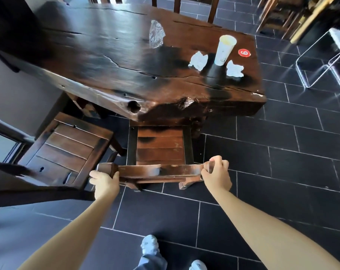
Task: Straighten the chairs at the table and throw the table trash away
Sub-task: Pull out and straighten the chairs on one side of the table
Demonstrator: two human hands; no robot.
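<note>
Dark slab table [106,55], glossy wood with cracks and knots, ran from the near right corner to the far left. Dark tiled floor [282,152] lay around it.

Wooden chair [160,149], slatted brown seat in a darker frame, stood at the table's near edge with the front of its seat tucked beneath the slab. Its back rail [159,170] ran left to right, and the seat faced away toward the table.

A second chair [67,149] of the same build stood just left of it, turned at an angle, its near corner close to the first chair's rail. A far chair [184,4] showed only its legs beyond the table. A metal-framed seat [321,61] stood well apart at the right.

Left hand [104,182] gripped the left end of the rail, thumb on top and fingers wrapped beneath. Right hand [217,172] gripped the right end, fingers curled over it.

A paper cup [224,49] stood upright near the table's right end. Between two crumpled napkins, the left napkin [198,60] and the right napkin [234,69], it stood close to both; whether it touched them could not be told. A clear plastic wrapper [156,34] lay farther left, apart from these. A red sticker [244,53] sat on the tabletop just right of the cup.
</note>
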